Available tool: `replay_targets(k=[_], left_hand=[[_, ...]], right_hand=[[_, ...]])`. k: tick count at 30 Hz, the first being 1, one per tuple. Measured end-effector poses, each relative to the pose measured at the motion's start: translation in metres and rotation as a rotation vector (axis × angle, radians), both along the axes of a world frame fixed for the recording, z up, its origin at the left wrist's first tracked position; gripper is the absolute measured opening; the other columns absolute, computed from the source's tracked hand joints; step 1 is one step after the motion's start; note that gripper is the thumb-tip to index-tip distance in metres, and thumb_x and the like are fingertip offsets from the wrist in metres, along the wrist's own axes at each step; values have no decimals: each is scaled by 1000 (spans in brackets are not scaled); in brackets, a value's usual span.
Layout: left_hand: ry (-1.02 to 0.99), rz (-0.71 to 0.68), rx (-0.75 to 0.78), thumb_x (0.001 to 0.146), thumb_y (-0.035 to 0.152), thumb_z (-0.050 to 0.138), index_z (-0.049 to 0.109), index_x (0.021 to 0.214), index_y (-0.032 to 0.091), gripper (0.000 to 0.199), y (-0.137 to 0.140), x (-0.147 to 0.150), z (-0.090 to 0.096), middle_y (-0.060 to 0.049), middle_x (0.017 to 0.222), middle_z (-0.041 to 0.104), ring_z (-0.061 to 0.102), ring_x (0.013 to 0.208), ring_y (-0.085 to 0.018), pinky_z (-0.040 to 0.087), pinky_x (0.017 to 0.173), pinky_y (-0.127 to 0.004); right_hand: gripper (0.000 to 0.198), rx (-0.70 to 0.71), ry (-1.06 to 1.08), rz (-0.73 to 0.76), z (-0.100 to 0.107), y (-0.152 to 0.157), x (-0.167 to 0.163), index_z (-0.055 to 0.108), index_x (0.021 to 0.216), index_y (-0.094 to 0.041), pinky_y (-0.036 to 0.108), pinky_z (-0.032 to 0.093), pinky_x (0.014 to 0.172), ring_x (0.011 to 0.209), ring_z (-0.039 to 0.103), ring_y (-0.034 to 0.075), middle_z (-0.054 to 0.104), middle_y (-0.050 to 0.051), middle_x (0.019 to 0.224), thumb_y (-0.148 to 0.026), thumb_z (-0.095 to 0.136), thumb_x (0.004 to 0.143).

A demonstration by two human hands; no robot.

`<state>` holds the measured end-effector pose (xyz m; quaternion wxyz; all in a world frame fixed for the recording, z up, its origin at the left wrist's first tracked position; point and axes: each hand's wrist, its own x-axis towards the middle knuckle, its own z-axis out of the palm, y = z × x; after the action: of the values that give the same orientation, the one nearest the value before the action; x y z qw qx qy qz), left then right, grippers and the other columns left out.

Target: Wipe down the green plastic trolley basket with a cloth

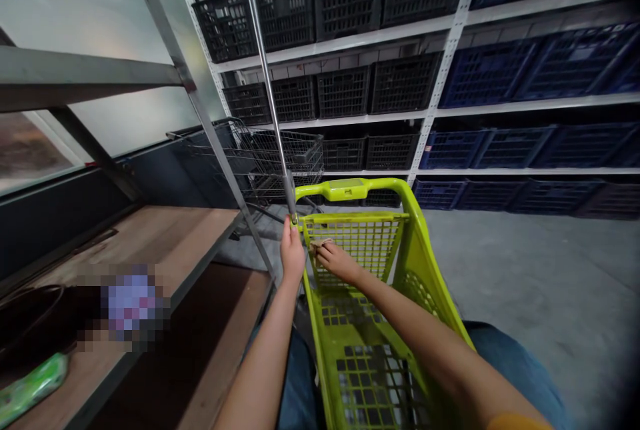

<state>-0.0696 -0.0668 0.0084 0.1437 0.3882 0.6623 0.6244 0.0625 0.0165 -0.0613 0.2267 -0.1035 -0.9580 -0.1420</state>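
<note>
So, the cart (425,253) stands on grey floor (525,270) between the person's legs (515,363). The left hand (293,251) grips its left edge at a pole's (273,103) foot; the right hand (337,262) pinches a rag (320,243) against its grid. Left of the cart runs a wooden shelf (185,230); beyond the cart, crates (343,93) fill white racks (447,63).

- Cart (430,257): bright yellow-green plastic, upright, with grid-patterned panels and a looped handle at its far end.
- Pole (270,87): slim, shiny metal, rising from the cart's far left corner.
- Cloth (321,242): small, tan, crumpled, pinched in the right hand (340,262).
</note>
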Motion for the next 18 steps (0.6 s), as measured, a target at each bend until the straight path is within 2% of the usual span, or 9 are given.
replay_targets(k=[4, 6, 10, 12, 14, 18], left_hand=[[21, 6, -2, 100, 36, 32, 38, 147, 16, 51, 0, 1, 0, -7, 152, 43, 40, 140, -17, 32, 115, -27], [3, 1, 6, 100, 36, 32, 37, 147, 16, 52, 0, 2, 1, -7, 152, 42, 39, 140, -17, 32, 114, -27], [-71, -13, 18, 99, 33, 34, 38, 147, 16, 51, -1, 5, 3, -6, 153, 42, 38, 141, -15, 29, 116, -27], [-82, -15, 23, 99, 32, 35, 38, 147, 15, 52, -1, 6, 3, -7, 153, 41, 37, 142, -15, 26, 116, -26], [-90, -10, 29, 98, 32, 36, 38, 147, 15, 52, -1, 7, 4, -7, 153, 41, 36, 142, -15, 25, 117, -25], [-99, 6, 43, 98, 32, 37, 40, 146, 17, 51, 1, 8, 3, -6, 152, 43, 38, 141, -14, 26, 116, -24]], right_hand=[[26, 24, 154, -68, 29, 11, -14, 63, 112, -13, 41, 48, 97, 109, 53, 22, 59, 14, 120, -15, 42, 98], [26, 7, 184, -106, 31, 9, -21, 62, 114, -14, 41, 47, 99, 113, 52, 22, 58, 14, 123, -15, 42, 98], [20, 0, 28, -58, -9, -6, -16, 63, 106, -13, 37, 53, 84, 104, 55, 23, 61, 13, 107, -14, 47, 96], [16, 20, -34, -3, -22, -8, -11, 64, 102, -13, 35, 54, 79, 97, 56, 22, 62, 11, 99, -15, 49, 95], [17, 39, -12, 13, -14, -2, -9, 63, 103, -14, 36, 53, 82, 96, 55, 22, 62, 11, 100, -17, 48, 96], [20, 23, 153, -107, 19, 16, -14, 60, 111, -16, 38, 51, 88, 101, 53, 22, 59, 13, 115, -18, 46, 97]])
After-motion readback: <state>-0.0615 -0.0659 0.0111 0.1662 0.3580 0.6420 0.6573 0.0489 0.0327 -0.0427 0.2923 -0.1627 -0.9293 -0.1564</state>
